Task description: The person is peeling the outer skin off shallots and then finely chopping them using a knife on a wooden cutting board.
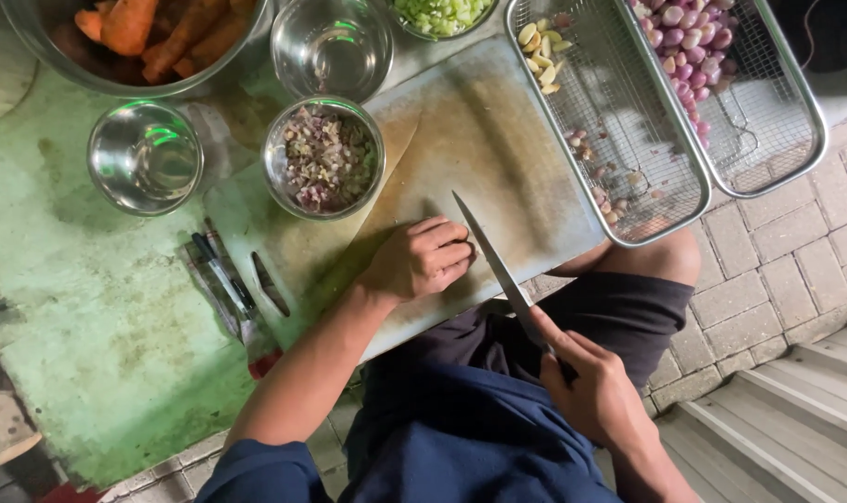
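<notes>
1. At far left, empty steel bowl (145, 156); beside it, bowl of chopped shallots (323, 156).
2. Cutting board (498, 149): bare where the blade rests.
3. Left hand (422, 258): curled into a fist on the board; knuckles best kept toward the blade.
4. Knife (491, 259): tip on the board, gripped by the closed right hand (593, 387).
5. Mesh tray (619, 140): garlic cloves, shallot scraps.

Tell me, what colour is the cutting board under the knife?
Pale whitish cutting board, stained yellow-brown; the head view shows it.

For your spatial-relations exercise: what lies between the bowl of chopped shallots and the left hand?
In the head view, only bare cutting board separates the bowl from the left hand; the knife lies to the hand's other side.
</notes>
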